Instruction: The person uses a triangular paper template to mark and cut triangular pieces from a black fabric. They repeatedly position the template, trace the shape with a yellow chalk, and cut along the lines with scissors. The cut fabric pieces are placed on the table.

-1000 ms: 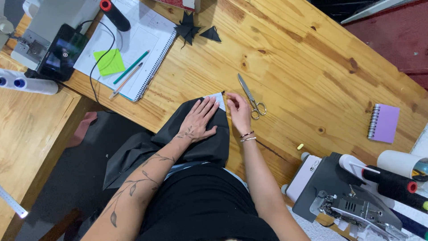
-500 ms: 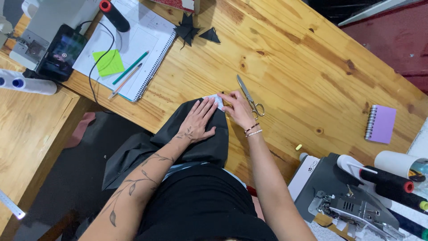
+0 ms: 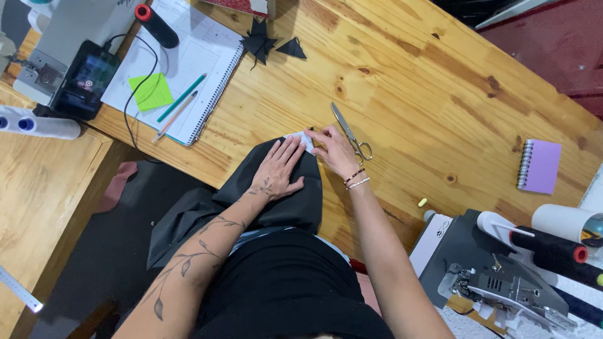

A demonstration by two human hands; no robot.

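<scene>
1. The black fabric lay on the near edge of the wooden table, its top end flat on the boards and the rest hanging off toward the person's lap.
2. A small white piece (a tag or a bit of paper, too small to tell which) sat at the top edge of the fabric, between the two hands.
3. The left hand was spread flat, palm down, pressing the fabric onto the table.
4. The right hand rested just beside it with fingertips bunched on the white piece, apparently pinching or pinning it against the cloth; the exact grip could not be told.
5. As a judgement: the cloth looked laid out and steadied and the white piece placed at its edge, while any cutting seemed not yet begun, since the scissors lay untouched just to the right of the right hand.
6. Farther out were a spiral notebook bearing a green sticky note and two pencils, a phone beside it, black fabric scraps near the far edge, and a purple notepad well to the right.
7. A sewing machine with thread cones stood at the lower right.
</scene>
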